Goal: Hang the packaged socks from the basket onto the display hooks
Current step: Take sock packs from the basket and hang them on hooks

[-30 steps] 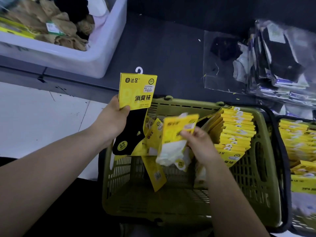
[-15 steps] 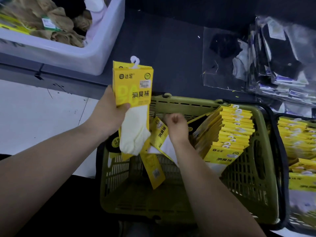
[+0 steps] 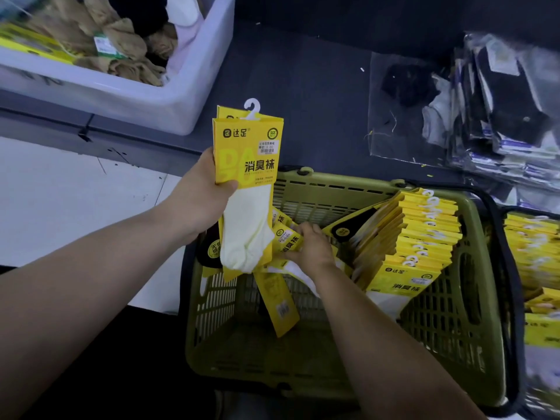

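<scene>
**A:** What has the left hand (image 3: 200, 204) got?

**B:** It's clamped round a small sheaf of sock packs (image 3: 247, 153), thumb across the front card. That card is yellow. It has "达足" at the top left, a round "SGS" badge at the top right and a price sticker below the badge. "消臭袜" runs across the middle in heavy black characters.

**A:** Which way up?

**B:** Upright, long axis vertical. The white hanger hook (image 3: 252, 109) is on top and a white sock (image 3: 247, 228) hangs down out of the card, toe lowest. A second yellow card peeks out behind it. A black sock (image 3: 209, 250) with a round yellow label shows at the lower left.

**A:** Where is the sheaf?

**B:** In the air over the left edge of the olive-green basket (image 3: 439, 344).

**A:** And the right hand (image 3: 309, 247)?

**B:** Down inside the basket, fingers curled over a loose pack (image 3: 288, 241). It lies tilted, with "消臭袜" running slantwise. Along the basket's right side a row of packs (image 3: 424, 234) leans on edge, hooks uppermost. The front card carries the same "达足" and "消臭袜".

**A:** Anything around it?

**B:** Beyond the basket is a dark table (image 3: 303, 71). On its left is a white bin (image 3: 169, 98) of tan socks, and on its right are clear-bagged socks (image 3: 515, 116). A second basket (image 3: 533, 237) of yellow packs sits at the right edge, blurred.
</scene>
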Motion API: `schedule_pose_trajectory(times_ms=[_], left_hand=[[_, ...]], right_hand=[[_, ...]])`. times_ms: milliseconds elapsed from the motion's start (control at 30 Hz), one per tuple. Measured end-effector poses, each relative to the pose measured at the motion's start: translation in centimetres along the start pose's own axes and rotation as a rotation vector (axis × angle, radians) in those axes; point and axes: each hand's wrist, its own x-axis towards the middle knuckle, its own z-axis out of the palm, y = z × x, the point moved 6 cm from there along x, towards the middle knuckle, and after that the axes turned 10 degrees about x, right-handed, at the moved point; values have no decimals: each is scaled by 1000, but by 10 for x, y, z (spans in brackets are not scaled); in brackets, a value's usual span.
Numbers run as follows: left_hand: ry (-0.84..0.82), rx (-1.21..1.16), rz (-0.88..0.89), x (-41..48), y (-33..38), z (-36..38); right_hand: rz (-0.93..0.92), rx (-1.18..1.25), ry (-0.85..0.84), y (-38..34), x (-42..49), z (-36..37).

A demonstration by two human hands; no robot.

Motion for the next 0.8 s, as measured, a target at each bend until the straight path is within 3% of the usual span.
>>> schedule_pose_trajectory(times_ms=[133, 333, 467, 600, 700, 733, 800], left_hand=[[3, -23, -4, 1, -2, -1], [-67, -93, 5, -6, 5, 11], [-18, -168, 14, -12, 15, 10], [-114, -231, 103, -17, 23, 13], [17, -184, 43, -8, 14, -2], [73, -171, 6, -5, 11, -8], [135, -168, -47, -1, 5, -15]], right_hand=[[-7, 498, 38, 0, -26, -53], [-221, 1027, -13, -55, -54, -128], [-192, 1015, 85, -103, -43, -94], [-200, 974, 137, -119, -38, -66], [-112, 1035, 139, -91, -25, -57], [-63, 924, 144, -74, -20, -53], [77, 471, 26, -38, -11, -31]])
